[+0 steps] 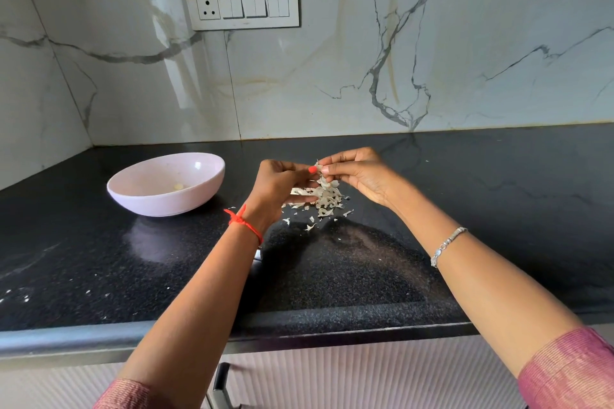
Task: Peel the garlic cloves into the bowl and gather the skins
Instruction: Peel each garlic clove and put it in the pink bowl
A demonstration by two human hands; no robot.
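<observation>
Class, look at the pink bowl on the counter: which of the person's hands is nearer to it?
Left. The left hand is just right of the bowl, apart from it. The right hand is farther right, beyond the left. Both pinch garlic skins.

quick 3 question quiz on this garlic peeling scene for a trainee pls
1. True or false: the pale pink round bowl on the black speckled counter holds one pale peeled garlic clove.
2. Which wrist bears the red thread band? A: left hand. B: right hand.
3. Fill in: the papery white garlic skins lie in a loose pile under the ___.
Key: 1 true; 2 A; 3 hands.
</observation>
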